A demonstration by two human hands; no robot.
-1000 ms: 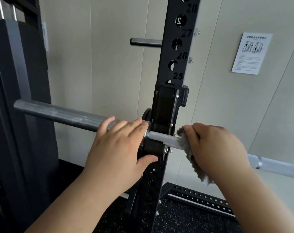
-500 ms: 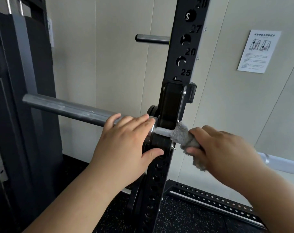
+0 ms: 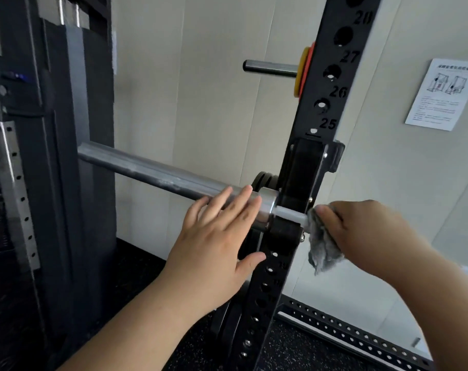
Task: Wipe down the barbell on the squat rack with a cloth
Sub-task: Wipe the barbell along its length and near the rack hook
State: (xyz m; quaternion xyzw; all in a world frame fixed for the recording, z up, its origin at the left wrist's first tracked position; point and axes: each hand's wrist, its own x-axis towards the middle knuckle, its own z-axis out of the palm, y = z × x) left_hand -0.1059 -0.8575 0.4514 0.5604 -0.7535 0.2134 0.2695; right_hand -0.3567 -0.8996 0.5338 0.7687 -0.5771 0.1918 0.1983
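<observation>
1. Right hand had slid the cloth right up to the rack, fingers clamped round it on the barbell.
2. Left hand had relaxed, fingers flat on the barbell.
3. That stretch looked done, I'd say.

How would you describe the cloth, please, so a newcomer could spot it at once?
Find the black numbered upright. Just right of it, the right hand grips the cloth against the barbell. It alone is soft, grey and crumpled among hard metal.
</observation>
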